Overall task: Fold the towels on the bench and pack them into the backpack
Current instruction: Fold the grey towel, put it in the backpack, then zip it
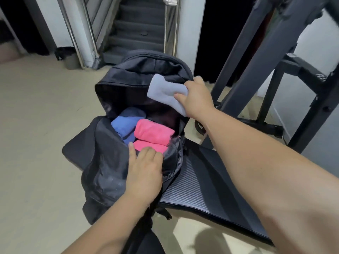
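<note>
One grey towel in right fingers, left fingers over backpack rim

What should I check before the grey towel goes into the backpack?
1. Grip: right hand pinches the folded grey towel: ok.
2. Opening: backpack unzipped wide, left hand holding its front rim back: ok.
3. Space: dark gap behind the pink towels, beside the blue towel: ok.
4. Support: backpack sits on the bench: ok.
5. Depth of that gap: cannot tell.
</note>
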`<move>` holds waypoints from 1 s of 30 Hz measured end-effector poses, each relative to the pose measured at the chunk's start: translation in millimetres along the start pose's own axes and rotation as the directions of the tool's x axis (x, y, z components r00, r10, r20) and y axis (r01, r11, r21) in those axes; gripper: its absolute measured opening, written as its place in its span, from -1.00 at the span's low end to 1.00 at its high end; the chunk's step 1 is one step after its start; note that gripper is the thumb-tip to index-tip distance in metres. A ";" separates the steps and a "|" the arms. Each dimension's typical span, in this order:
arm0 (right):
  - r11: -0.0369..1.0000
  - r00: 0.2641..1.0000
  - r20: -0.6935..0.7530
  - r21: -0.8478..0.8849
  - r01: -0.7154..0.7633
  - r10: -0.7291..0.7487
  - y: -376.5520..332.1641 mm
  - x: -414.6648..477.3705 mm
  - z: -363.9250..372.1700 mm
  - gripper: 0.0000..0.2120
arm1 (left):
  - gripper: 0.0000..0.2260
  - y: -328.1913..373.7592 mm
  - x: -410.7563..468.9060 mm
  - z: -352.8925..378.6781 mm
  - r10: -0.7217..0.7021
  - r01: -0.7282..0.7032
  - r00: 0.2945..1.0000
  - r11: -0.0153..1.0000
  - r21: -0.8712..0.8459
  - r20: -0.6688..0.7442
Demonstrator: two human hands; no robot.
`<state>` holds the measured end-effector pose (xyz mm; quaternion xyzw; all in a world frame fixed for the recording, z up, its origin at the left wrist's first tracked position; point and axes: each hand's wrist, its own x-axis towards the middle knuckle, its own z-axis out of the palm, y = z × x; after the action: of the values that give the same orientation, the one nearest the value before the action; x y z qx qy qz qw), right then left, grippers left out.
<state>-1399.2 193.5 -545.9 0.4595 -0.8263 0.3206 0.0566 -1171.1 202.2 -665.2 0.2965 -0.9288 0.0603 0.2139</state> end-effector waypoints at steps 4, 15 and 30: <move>0.998 0.998 -0.034 -0.047 -0.045 0.043 36.0 -8.5 -41.4 -0.74 | -0.71 56.2 -1.2 -5.4 0.142 -0.150 0.986 0.984 -0.097 -0.084; 0.948 0.962 -0.130 -0.184 -0.261 0.240 154.6 -60.6 -157.8 -0.75 | -0.75 236.2 -31.6 -17.4 0.337 -0.362 0.932 0.879 -0.310 -0.133; 0.934 0.979 -0.202 -0.355 -0.047 -0.028 187.4 -205.1 -172.2 -0.68 | -0.55 214.0 -49.9 -25.7 0.394 -0.403 0.915 0.876 -0.265 -0.088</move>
<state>-1465.7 511.7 -579.3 0.4022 -0.8629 0.2105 0.2222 -1248.6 409.4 -660.5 0.0651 -0.9656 -0.0233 0.2509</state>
